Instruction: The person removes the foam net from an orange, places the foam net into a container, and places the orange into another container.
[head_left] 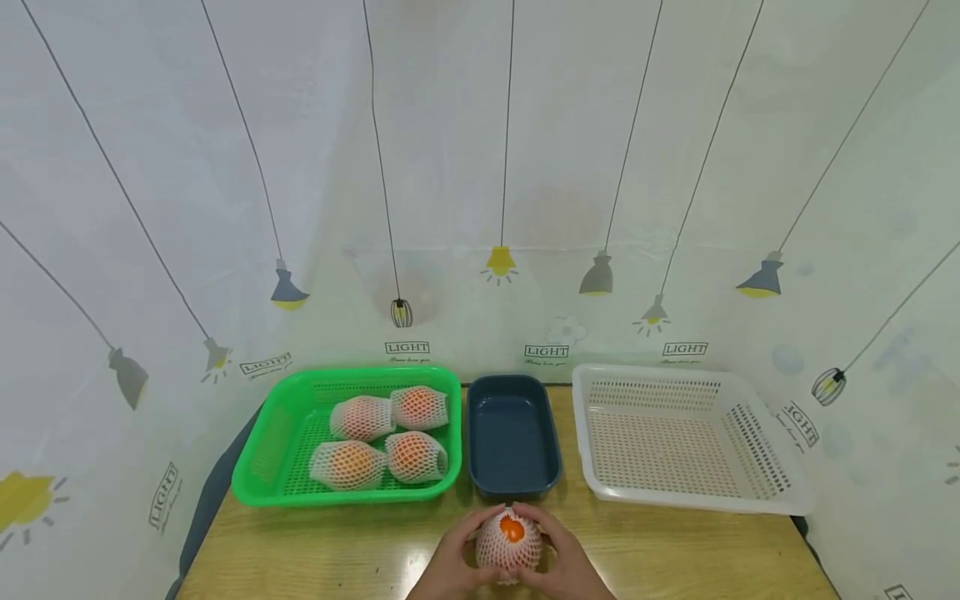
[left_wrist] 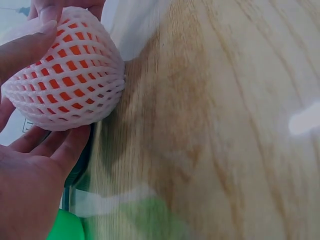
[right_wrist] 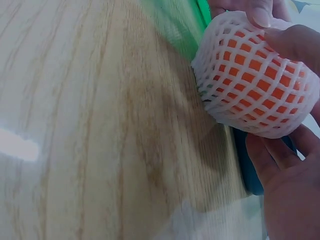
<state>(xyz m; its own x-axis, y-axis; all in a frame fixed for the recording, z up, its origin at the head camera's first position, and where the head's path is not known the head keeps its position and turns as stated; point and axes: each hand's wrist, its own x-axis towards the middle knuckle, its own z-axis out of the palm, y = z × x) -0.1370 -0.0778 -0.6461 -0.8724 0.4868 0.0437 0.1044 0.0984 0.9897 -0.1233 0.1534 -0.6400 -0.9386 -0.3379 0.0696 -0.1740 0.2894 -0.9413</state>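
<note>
A round orange fruit (head_left: pixel 510 542) in a white foam net is held between both hands near the front of the table. My left hand (head_left: pixel 456 557) grips its left side, with the thumb at the near side and fingers curved round the far side. The right hand (head_left: pixel 564 557) mirrors this on the other side. Bare orange skin shows through the net's opening on top. In the left wrist view the foam net (left_wrist: pixel 75 80) covers the fruit's side, and its end sits right at the wooden table (left_wrist: pixel 200 125). Both thumbs press on the net in the right wrist view.
A green basket (head_left: pixel 262 467) at the left holds several net-wrapped fruits (head_left: pixel 363 417). Just beyond the hands stands a dark blue tray (head_left: pixel 513 442) with bare inner floor showing. To the right is a white perforated basket (head_left: pixel 652 442). A patterned curtain (head_left: pixel 450 208) hangs behind the table.
</note>
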